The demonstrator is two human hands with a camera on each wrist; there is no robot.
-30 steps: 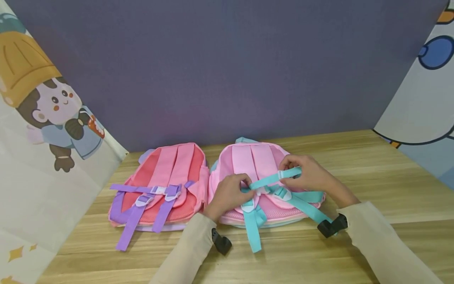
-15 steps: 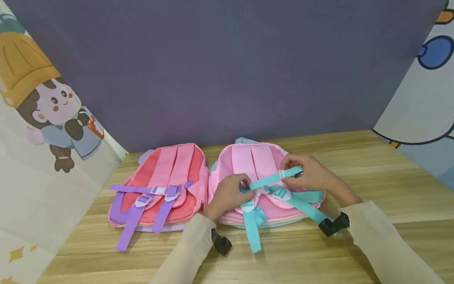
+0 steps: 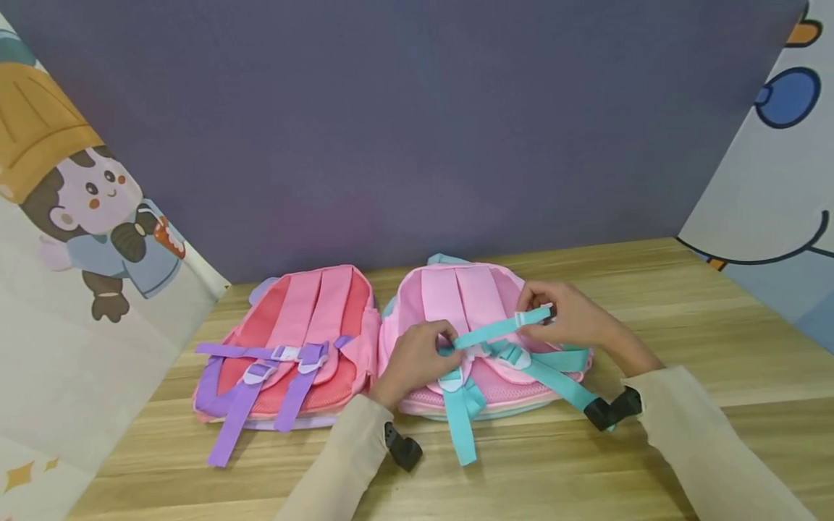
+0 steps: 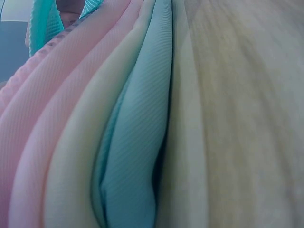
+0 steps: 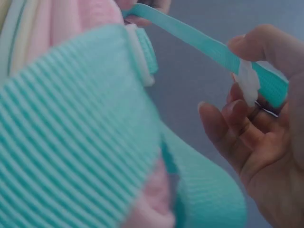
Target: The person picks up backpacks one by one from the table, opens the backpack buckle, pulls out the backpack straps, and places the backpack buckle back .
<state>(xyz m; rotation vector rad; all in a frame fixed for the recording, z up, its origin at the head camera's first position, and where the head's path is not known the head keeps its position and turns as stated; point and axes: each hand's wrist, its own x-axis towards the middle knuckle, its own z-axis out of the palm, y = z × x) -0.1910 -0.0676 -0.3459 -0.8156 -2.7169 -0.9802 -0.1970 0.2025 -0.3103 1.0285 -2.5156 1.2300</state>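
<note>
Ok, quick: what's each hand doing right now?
Left hand: closed, pinching the teal strap.
Right hand: closed, holding the teal strap at its white buckle.

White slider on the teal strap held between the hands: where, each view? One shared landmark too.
Head: white slider right of centre, below mid-height, beside the right hand.
Left wrist: not in it.
Right wrist: white slider upper right.
Landmark: pink backpack: lower middle in head, left in left wrist, top left in right wrist.

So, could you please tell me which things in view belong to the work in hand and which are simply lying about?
In the work: left hand, right hand, teal webbing strap, white slider, light-pink backpack.
Lying about: coral backpack, its purple straps.
</note>
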